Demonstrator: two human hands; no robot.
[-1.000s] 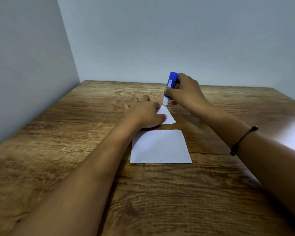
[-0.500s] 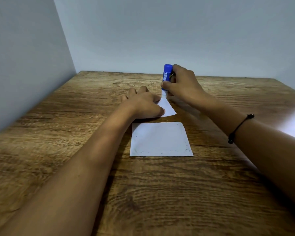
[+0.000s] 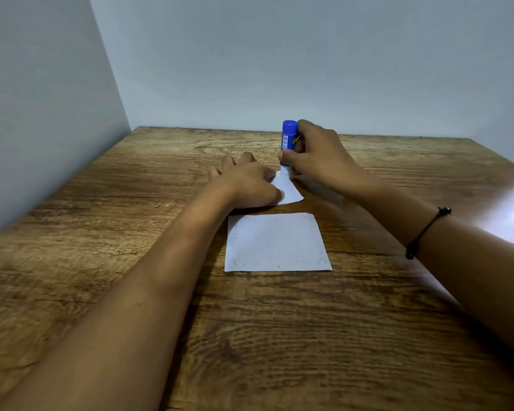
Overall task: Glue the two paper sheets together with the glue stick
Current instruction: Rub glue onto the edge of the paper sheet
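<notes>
Two paper sheets — left hand flat on the far one, right hand gripping one glue stick.

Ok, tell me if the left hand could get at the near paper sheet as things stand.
Probably yes: the near sheet lies bare just beside the left hand, nothing between them. But that hand is pinning the far sheet.

No readable text anywhere. Glue stick has a small white label w/ print on its blue body, too small & blurred to make out. No brand, nos. or signs legible.
</notes>
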